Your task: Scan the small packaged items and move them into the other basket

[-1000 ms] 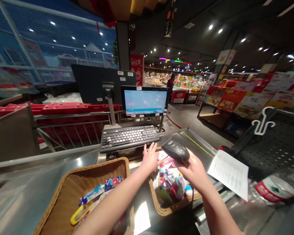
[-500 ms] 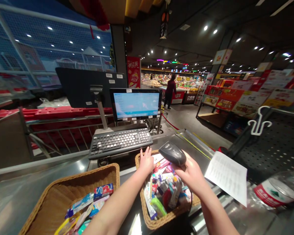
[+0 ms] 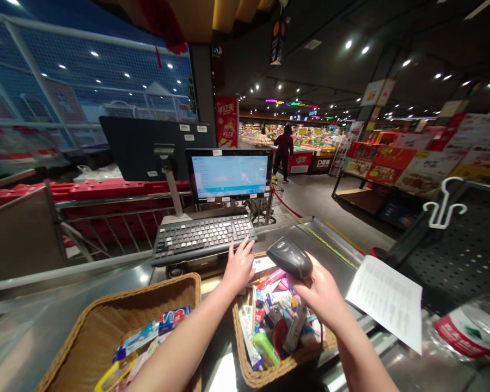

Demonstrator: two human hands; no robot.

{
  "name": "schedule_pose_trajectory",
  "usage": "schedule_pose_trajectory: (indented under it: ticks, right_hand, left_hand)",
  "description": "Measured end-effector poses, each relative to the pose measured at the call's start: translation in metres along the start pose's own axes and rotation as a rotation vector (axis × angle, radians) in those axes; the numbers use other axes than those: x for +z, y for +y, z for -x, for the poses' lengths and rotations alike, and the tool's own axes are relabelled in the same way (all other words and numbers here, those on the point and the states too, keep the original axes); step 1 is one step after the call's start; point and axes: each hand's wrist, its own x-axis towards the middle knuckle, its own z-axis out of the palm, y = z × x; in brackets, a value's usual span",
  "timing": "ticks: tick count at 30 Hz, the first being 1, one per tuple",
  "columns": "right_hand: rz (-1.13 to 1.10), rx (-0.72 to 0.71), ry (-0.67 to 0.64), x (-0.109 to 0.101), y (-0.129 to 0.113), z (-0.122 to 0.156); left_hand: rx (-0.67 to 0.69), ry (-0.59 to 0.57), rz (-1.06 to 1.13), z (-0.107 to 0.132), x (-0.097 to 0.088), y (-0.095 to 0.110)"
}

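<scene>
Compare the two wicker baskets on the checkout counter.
The left basket is larger, with much bare wicker showing and a few packets lying flat along its near side. The right basket is smaller and heaped with small packaged goods. The left hand reaches over the right basket's far rim; no hand is over the left basket. Both are woven of the same tan wicker.

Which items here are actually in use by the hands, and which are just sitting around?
In use:
right hand gripping the barcode scanner
left hand at the far rim of the right basket, full of small packets
keyboard, just beyond the left fingers

Lying about:
left basket with toothpaste packs
printed sheet
monitor
white hook
</scene>
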Motion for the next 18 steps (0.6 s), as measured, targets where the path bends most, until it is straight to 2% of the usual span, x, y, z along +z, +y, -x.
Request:
schedule_pose_trajectory:
  ticks: [4, 11, 18]
  right_hand:
    - [0.010, -0.018, 0.022, 0.006, -0.002, 0.000]
    - [0.055, -0.135, 0.077, 0.013, -0.017, 0.001]
    - [0.048, -0.170, 0.050, 0.018, -0.037, 0.004]
  left_hand:
    - [0.033, 0.145, -0.026, 0.007, -0.022, -0.006]
    - [0.009, 0.310, -0.056, 0.016, -0.068, -0.016]
    - [-0.016, 0.459, -0.065, 0.027, -0.110, -0.029]
